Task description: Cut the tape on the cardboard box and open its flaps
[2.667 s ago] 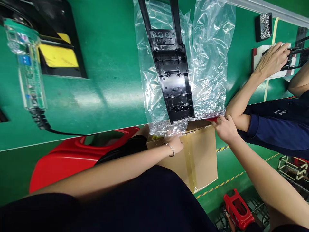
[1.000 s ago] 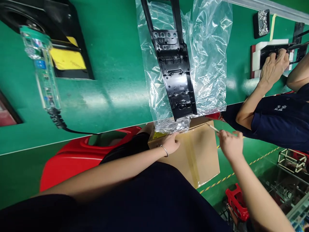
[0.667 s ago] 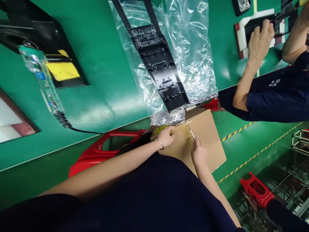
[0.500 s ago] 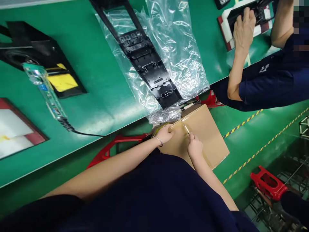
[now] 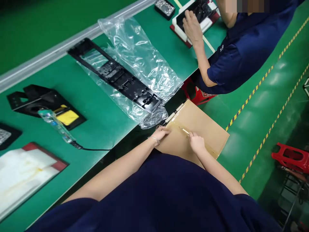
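Note:
A brown cardboard box [image 5: 202,124] with shiny tape along its seam lies in front of my body, beside the table's edge. My left hand [image 5: 160,133], with a bangle at the wrist, grips the box's near left edge, fingers bent over its top. My right hand [image 5: 196,141] is closed around a slim, light-coloured knife [image 5: 184,130]. Its tip points left, over the taped strip; whether it touches the cardboard I cannot tell. Just beyond the box, a long black plastic panel [image 5: 120,79] rests on clear plastic bags [image 5: 149,54].
To the left on the green table [image 5: 106,119] lie a corded electric screwdriver [image 5: 56,125], a black fixture [image 5: 41,98] and a white padded block [image 5: 29,170]. A co-worker [image 5: 231,54] handles a black part in a white cradle. Red stools [image 5: 291,158] stand on the floor.
My view has swung, showing more of the table's far side. The knife tip has moved from the box's edge inward over the top. My left hand keeps its hold on the box.

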### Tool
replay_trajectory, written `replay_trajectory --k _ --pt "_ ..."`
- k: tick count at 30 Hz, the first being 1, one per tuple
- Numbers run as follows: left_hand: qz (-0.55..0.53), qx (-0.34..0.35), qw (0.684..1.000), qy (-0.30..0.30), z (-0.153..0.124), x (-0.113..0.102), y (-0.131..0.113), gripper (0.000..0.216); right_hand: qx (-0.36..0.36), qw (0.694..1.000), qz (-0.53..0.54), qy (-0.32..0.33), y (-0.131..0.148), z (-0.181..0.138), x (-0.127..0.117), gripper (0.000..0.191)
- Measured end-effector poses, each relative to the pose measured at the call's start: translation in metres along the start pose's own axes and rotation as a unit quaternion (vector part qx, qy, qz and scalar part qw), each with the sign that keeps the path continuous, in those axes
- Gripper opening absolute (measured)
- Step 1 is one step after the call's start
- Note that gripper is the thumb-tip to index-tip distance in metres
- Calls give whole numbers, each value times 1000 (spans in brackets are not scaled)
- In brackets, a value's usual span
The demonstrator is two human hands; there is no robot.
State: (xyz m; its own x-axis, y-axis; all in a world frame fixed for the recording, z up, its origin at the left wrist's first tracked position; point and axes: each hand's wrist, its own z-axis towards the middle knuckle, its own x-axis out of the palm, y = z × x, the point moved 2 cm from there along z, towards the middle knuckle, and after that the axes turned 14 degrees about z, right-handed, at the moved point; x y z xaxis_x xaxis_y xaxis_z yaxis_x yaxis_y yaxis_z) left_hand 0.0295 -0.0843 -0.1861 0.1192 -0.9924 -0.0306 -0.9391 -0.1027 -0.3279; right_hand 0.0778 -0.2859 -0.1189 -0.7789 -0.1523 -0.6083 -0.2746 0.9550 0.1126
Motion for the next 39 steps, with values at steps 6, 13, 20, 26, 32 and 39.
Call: replay_trajectory --k 6,13,20,26,32,39 --pt "19 1 999 -34 -9 7 -2 26 1 999 48 -26 -38 -25 23 33" --pt "36 -9 995 -87 12 15 -20 30 -7 994 98 -50 -40 -37 23 33" --pt "-19 -23 989 -146 22 9 -8 31 -64 988 127 -53 12 -4 6 32" --pt "-53 -25 990 -126 21 6 -2 27 -65 990 122 -28 33 14 -9 27" --pt "-57 -20 995 -80 12 10 -5 33 -51 994 101 -3 21 15 -7 29" --pt "-36 1 997 -72 3 9 -21 37 1 998 66 17 -39 -13 4 30"
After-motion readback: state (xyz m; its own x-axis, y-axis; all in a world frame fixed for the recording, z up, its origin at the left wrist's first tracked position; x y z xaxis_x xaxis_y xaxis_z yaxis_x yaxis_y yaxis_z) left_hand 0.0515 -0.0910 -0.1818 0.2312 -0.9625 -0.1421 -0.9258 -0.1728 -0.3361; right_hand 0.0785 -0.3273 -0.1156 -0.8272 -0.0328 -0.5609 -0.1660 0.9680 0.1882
